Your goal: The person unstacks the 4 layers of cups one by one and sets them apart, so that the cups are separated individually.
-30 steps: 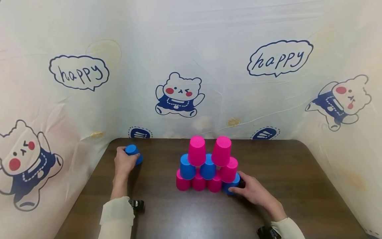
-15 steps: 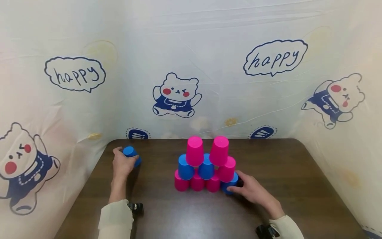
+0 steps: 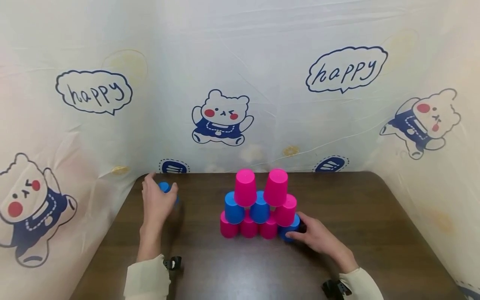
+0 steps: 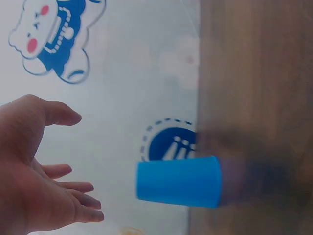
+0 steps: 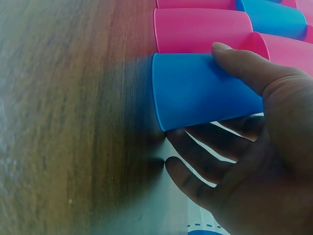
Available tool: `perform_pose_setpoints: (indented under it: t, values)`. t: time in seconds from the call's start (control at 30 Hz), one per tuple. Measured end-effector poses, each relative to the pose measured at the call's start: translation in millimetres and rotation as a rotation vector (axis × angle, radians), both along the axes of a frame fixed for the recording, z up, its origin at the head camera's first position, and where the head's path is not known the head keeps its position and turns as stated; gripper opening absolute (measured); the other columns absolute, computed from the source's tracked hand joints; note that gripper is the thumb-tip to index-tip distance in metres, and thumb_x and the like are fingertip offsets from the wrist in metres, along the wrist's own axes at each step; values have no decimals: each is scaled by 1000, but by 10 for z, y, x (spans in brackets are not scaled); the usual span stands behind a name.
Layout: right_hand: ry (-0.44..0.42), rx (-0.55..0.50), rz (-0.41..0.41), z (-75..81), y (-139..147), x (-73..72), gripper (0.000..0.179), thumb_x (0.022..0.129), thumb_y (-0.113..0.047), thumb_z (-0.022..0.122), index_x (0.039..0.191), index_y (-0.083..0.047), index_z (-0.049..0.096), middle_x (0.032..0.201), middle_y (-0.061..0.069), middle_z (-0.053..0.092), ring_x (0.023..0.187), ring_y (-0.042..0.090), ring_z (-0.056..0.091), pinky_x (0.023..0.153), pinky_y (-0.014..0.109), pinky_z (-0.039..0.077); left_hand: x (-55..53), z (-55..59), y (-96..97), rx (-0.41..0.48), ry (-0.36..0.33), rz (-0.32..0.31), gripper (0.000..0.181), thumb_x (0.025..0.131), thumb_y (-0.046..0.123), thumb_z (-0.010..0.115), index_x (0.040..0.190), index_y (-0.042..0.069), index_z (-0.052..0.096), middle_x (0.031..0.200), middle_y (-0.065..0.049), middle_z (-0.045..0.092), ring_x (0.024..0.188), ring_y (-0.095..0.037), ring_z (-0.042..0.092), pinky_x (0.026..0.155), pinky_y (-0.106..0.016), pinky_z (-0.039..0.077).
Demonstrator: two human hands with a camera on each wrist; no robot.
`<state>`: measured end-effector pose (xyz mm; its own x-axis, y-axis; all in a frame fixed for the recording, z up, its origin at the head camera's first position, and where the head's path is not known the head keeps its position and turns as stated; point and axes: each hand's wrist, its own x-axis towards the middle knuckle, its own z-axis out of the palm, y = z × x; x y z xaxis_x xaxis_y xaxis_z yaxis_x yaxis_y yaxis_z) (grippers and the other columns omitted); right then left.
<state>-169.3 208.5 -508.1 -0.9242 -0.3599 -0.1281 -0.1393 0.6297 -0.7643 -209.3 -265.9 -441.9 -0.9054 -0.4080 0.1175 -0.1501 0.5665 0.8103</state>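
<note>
My left hand (image 3: 155, 204) is at the far left of the table, fingers spread, behind a blue cup (image 4: 178, 182) standing upside down. The left wrist view shows a gap between the hand and this cup. My right hand (image 3: 318, 237) holds the blue cup (image 5: 195, 90) at the right end of a pyramid's bottom row, thumb on its near side and fingers round the far side. Pink cups (image 3: 248, 228) make up the rest of that row. Above sit two blue cups (image 3: 234, 208) and a pink cup (image 3: 286, 210), topped by two pink cups (image 3: 245, 187).
The brown wooden table (image 3: 232, 271) carries all the cups. A pale printed cloth (image 3: 277, 125) with bears and "happy" bubbles rises behind its back edge and along both sides. The lone blue cup stands near the table's back left corner.
My left hand has let go of the lone blue cup, spreading its fingers and lifting off it. The right hand and the pyramid stay as they were.
</note>
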Motion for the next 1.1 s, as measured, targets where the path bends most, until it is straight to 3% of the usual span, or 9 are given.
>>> perform_pose_setpoints:
  t: [0.27, 0.47, 0.7, 0.9, 1.1]
  values:
    - [-4, 6, -12, 15, -29, -24, 60, 92, -42, 81, 142, -19, 58, 134, 4, 68, 121, 26, 64, 105, 58, 54, 145, 224, 243, -17, 113, -44, 77, 102, 30, 65, 164, 9, 25, 169, -19, 30, 152, -43, 36, 120, -66, 36]
    - [-10, 11, -14, 21, -28, -22, 58, 92, -41, 81, 141, -19, 59, 133, 3, 68, 120, 26, 64, 105, 58, 55, 259, 319, 451, -13, 194, -108, 67, 102, 23, 67, 159, 6, 36, 163, -20, 42, 153, -38, 38, 124, -61, 33]
    - [0, 10, -14, 16, -18, -10, 57, 93, -41, 81, 140, -19, 59, 131, 3, 69, 118, 25, 65, 105, 59, 54, 415, 495, 701, 28, 161, -237, 61, 103, 26, 67, 156, 8, 42, 160, -15, 49, 151, -36, 43, 123, -59, 36]
    - [-9, 17, -23, 22, -24, -2, 60, 93, -41, 81, 143, -19, 58, 134, 3, 68, 121, 26, 64, 106, 59, 53, 485, 579, 833, 55, 117, -307, 62, 103, 27, 68, 157, 14, 41, 160, -13, 49, 150, -38, 45, 118, -57, 43]
    - [-10, 23, -22, 30, -30, 9, 61, 92, -42, 81, 144, -18, 58, 134, 4, 68, 121, 27, 64, 105, 59, 54, 548, 609, 922, 64, 163, -430, 62, 100, 27, 73, 155, 19, 45, 157, -7, 53, 148, -33, 49, 119, -54, 44]
